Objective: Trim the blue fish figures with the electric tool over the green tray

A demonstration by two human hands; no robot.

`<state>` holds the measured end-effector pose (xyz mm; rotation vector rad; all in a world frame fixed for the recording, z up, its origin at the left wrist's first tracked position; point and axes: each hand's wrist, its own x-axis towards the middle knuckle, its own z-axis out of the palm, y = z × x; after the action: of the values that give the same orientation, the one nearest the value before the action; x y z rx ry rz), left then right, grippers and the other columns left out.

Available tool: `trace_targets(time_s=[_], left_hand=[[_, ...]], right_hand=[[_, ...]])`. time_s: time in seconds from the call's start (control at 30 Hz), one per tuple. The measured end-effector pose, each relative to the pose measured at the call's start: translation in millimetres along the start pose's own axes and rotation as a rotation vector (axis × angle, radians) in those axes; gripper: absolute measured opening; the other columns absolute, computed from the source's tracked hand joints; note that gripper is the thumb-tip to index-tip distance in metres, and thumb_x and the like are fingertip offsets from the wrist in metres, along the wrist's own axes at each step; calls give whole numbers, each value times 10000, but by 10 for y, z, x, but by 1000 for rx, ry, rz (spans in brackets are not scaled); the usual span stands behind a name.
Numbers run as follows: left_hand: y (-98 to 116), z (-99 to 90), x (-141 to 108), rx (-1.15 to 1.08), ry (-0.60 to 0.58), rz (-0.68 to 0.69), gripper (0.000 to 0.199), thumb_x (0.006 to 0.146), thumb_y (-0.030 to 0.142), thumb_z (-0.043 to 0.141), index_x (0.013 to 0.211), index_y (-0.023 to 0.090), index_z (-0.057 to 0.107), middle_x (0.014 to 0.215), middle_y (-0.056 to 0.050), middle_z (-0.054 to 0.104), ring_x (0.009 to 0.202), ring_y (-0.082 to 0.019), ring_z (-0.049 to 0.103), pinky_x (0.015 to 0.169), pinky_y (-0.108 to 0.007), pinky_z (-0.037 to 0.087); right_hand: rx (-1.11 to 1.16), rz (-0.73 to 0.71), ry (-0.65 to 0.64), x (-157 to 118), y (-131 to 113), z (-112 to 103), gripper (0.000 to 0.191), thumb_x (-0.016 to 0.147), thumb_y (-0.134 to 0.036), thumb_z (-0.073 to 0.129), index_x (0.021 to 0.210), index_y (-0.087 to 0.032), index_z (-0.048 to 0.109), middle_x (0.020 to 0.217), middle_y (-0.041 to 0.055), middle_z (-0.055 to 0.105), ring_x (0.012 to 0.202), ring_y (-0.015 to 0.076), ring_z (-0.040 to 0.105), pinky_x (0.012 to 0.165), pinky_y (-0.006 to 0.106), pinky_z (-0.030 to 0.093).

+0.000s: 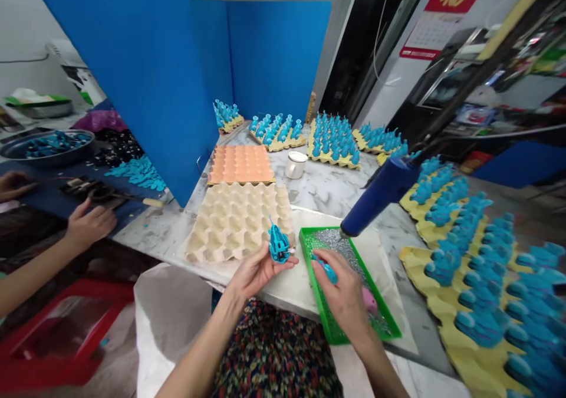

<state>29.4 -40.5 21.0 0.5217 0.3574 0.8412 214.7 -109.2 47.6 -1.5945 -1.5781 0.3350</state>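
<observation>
My left hand [260, 270] holds a blue plastic toy body [279, 243] with its inside facing up, showing small dark and white parts. My right hand [340, 286] is closed around a small blue plastic piece [326, 268], largely hidden by the fingers. It is above a green tray [303, 250] filled with small silvery metal pieces, probably screws. A pink object [369, 299] lies in the tray beside my right hand. Over the tray's far end hangs a blue electric screwdriver [375, 197], tip down.
Beyond my left hand lies a beige egg tray [239, 218], with an orange egg tray [242, 163] behind it. A white mug [296, 165] stands nearby. Yellow trays [420, 262] of blue toys line the right. Past a blue partition [145, 62], a co-worker's hand [91, 221] rests.
</observation>
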Motion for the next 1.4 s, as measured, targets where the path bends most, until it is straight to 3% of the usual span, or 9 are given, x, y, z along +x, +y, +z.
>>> trace_targets(time_s=[0.17,0.33,0.47,0.7,0.83,0.97,1.1,1.3,1.4], left_hand=[[-71,101,26,-9,44,83,296,821,349,649,1011,121,656,979,-106,691,897,-231,656,866,-385,498],[-203,161,87,-34,167,211,271,762,292,723,998,174,663,983,-39,671,858,-138,613,810,-252,466],[-304,131,105,-15,210,240,229,721,255,759,925,184,681,898,-3,659,790,-93,582,797,-217,441],[-279,145,42,136,193,217,217,710,232,757,907,165,696,780,-12,641,635,-90,543,584,-214,430],[-80,118,-56,241,93,70,299,680,125,740,975,164,710,886,-57,697,763,-150,625,736,-273,473],[138,-19,-103,223,-107,-118,468,641,3,594,1064,171,702,929,-83,724,895,-238,662,889,-391,443],[228,-109,-71,172,-260,-211,492,642,31,502,1077,146,700,958,-111,725,898,-278,667,886,-481,442],[262,-142,-33,241,-281,-224,400,722,45,497,1058,117,701,1060,-141,696,1012,-296,615,890,-500,453],[293,-133,-9,151,-340,-273,298,774,149,507,996,89,696,1002,-141,695,955,-284,626,852,-486,479]], right_hand=[[254,105,-60,115,-336,177,241,856,-377,548,1006,-195,600,978,71,663,898,219,612,817,369,495],[169,-5,39,132,-332,374,454,758,-292,652,1187,-208,527,1204,102,558,1139,271,507,977,453,425],[198,-24,-117,248,-295,306,346,794,-216,581,1139,-220,571,1149,79,575,1067,238,540,924,398,448],[288,-55,-317,395,-206,133,319,728,-122,625,1031,-215,589,983,8,624,807,156,565,710,281,425],[232,-150,-399,428,-217,-20,308,752,-144,635,1045,-223,583,1016,14,618,863,167,563,732,282,426],[176,-325,-547,478,-242,-201,304,802,-197,636,1100,-225,583,1139,51,583,1080,202,528,924,332,417],[80,-455,-671,528,-304,-289,361,815,-206,642,1166,-228,560,1134,52,591,1077,202,514,935,344,403],[44,-474,-699,528,-370,-323,383,807,-154,636,1171,-251,564,1125,43,585,1049,196,516,909,342,405],[17,-503,-712,529,-374,-332,396,796,-149,644,1170,-248,564,1128,45,584,1046,197,514,907,347,404]])
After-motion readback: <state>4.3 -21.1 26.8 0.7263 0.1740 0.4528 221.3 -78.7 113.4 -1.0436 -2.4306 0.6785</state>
